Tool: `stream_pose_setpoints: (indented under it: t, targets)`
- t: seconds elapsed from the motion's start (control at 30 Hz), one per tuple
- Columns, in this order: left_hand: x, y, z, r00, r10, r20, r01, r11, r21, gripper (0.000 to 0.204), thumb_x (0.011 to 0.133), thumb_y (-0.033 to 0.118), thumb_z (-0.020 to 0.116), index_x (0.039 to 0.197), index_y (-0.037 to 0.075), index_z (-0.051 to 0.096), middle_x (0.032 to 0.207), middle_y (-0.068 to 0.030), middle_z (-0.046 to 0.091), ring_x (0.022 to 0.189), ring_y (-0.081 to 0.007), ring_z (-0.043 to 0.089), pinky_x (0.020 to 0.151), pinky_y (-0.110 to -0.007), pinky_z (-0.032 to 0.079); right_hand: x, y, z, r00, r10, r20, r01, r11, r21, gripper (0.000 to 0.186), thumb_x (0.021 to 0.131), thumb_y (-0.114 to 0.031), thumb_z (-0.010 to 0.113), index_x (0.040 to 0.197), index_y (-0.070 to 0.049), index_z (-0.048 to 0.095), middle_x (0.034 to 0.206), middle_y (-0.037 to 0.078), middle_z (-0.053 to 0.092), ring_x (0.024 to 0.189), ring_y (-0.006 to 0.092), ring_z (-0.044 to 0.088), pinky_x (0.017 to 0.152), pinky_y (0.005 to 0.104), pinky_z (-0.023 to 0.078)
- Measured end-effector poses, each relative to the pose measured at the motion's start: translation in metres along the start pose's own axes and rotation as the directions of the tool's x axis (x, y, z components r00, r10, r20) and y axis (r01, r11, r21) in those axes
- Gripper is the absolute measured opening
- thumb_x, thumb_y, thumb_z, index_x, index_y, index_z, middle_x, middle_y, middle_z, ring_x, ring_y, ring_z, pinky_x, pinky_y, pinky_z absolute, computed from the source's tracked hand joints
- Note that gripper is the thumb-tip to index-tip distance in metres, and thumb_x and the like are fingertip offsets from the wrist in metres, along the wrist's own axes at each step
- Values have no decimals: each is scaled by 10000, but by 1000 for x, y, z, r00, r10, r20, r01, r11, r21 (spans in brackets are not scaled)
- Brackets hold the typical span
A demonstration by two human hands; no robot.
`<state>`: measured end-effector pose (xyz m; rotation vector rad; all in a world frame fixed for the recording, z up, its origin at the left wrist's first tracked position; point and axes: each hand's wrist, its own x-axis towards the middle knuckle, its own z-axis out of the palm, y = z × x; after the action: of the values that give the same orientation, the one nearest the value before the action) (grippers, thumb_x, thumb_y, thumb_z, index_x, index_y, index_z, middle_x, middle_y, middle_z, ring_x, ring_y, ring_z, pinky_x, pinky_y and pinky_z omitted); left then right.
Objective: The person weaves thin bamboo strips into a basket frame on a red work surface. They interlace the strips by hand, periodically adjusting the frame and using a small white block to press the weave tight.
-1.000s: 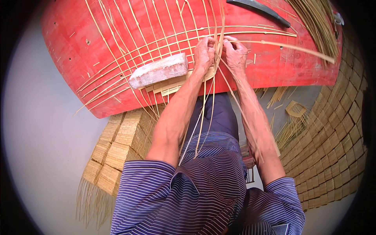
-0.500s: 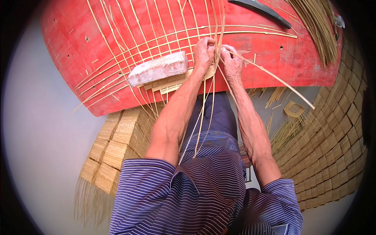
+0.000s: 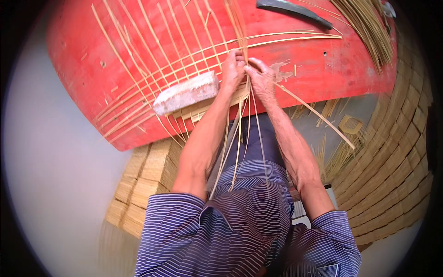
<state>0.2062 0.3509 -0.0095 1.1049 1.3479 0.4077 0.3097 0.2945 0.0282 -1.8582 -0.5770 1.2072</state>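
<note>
A lattice of thin bamboo strips (image 3: 182, 64) lies across the red board in front of me. My left hand (image 3: 233, 70) is closed around upright strips at the lattice's right side. Close against it, my right hand (image 3: 260, 78) pinches the same cluster, its thumb and fingers meeting near the left fingertips. Which strip each hand grips is partly hidden. A long loose strip (image 3: 318, 115) slants from beneath my right hand past the board's near edge. Several strip ends (image 3: 240, 143) hang toward my lap. A whitish brick (image 3: 187, 93) weighs down the lattice over some flat slats (image 3: 196, 110).
A dark curved tool (image 3: 295, 13) lies on the red board (image 3: 78, 51) at the far side. A bundle of thin strips (image 3: 367, 32) rests at the far right corner. Woven-looking stacks stand below left (image 3: 147, 180) and along the right (image 3: 392, 161); strip scraps litter the floor.
My right hand has drawn in against the left, both on the upright strips. The loose strip's outer end sits lower and further left. The whole view has shifted and turned slightly.
</note>
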Motion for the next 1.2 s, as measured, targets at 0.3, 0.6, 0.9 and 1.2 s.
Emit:
stream_pose_setpoints:
  t: [0.3, 0.6, 0.9, 1.2]
  targets:
    - [60, 104, -44, 999, -6, -42, 23, 901, 433, 423, 890, 431, 691, 890, 9, 658, 767, -70, 671, 675, -148, 629, 605, -323, 516, 1, -15, -2, 992, -111, 52, 116, 988, -101, 328, 823, -62, 714, 1136, 17, 661, 1030, 171, 691, 931, 269, 687, 842, 358, 548]
    - [74, 121, -50, 828, 378, 415, -552, 681, 482, 247, 854, 192, 696, 1047, 39, 690, 967, -110, 693, 901, -246, 644, 801, -376, 511, 3, -10, -6, 958, -276, 73, 284, 951, -123, 338, 801, -84, 697, 1102, 57, 633, 1063, 232, 664, 1003, 393, 649, 892, 427, 531]
    - [74, 132, -72, 618, 379, 689, -686, -168, 708, 148, 832, 133, 628, 975, 122, 667, 1125, -44, 594, 1037, -289, 526, 866, -491, 391, 6, 3, -6, 972, -226, 66, 227, 974, -11, 414, 810, -89, 640, 1211, 9, 608, 1120, 203, 644, 1053, 376, 633, 925, 426, 513]
    - [127, 111, -79, 911, -259, 322, 9, 791, 612, 725, 819, 562, 732, 1175, -57, 608, 958, -210, 702, 795, -295, 705, 691, -441, 555, 19, -2, -8, 947, -220, 235, 234, 972, -35, 499, 760, -38, 640, 1258, -29, 609, 1308, 200, 585, 1236, 355, 562, 1060, 408, 454]
